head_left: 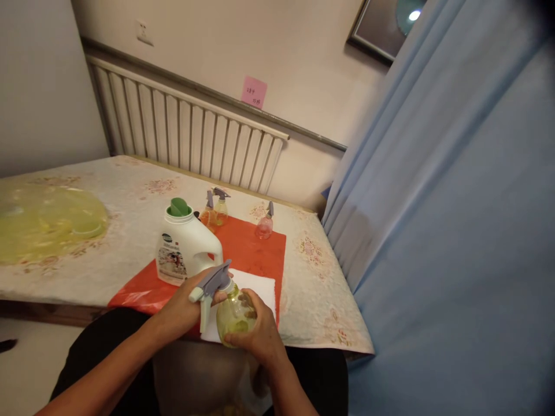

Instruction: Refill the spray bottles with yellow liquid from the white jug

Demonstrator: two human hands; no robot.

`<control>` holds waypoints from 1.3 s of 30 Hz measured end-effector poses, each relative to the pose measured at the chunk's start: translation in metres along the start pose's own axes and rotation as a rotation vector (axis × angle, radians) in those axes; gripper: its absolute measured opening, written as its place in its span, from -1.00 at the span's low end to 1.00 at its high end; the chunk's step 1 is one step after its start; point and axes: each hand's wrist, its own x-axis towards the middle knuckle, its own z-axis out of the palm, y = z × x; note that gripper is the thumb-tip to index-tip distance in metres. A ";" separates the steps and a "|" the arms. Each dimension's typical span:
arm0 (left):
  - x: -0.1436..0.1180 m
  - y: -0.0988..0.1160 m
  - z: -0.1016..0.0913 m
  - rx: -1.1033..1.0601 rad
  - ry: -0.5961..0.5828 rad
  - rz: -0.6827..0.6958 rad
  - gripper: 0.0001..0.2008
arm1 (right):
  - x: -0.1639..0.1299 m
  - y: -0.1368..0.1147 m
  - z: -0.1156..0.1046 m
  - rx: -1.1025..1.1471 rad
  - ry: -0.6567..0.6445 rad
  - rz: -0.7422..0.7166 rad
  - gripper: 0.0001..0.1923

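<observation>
Head view: both hands' fingers wrapped on spray bottle over patterned table, radiator behind.

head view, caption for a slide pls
Left hand on sprayer, right hand cupping yellow bottle beside detergent jug.

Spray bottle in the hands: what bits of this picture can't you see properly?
- Spray bottle, head view: the right hand covers its lower side, and the left hand hides its neck.
- Pink note on the wall: writing too small to read.
- Jug label: print too small.
- Yellow plastic on the table: blurred and cut by the left edge.
- Picture frame: cut by the top edge and behind the curtain.
</observation>
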 end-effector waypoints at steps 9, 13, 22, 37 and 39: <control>-0.004 -0.012 0.001 -0.069 -0.109 -0.071 -0.63 | -0.002 0.004 0.003 -0.019 0.013 -0.022 -0.11; -0.006 -0.023 0.001 -0.123 -0.082 -0.126 -0.65 | -0.005 0.007 0.005 -0.068 0.010 -0.001 -0.07; -0.006 -0.019 0.003 -0.132 -0.151 -0.085 -0.61 | -0.009 0.010 0.007 -0.145 0.002 -0.062 -0.07; -0.008 -0.023 0.004 -0.308 -0.363 -0.128 -0.65 | -0.010 0.016 0.006 0.601 -0.319 0.105 0.04; -0.007 -0.023 0.006 -0.345 -0.367 -0.126 -0.65 | -0.010 0.018 0.006 0.667 -0.296 0.106 0.05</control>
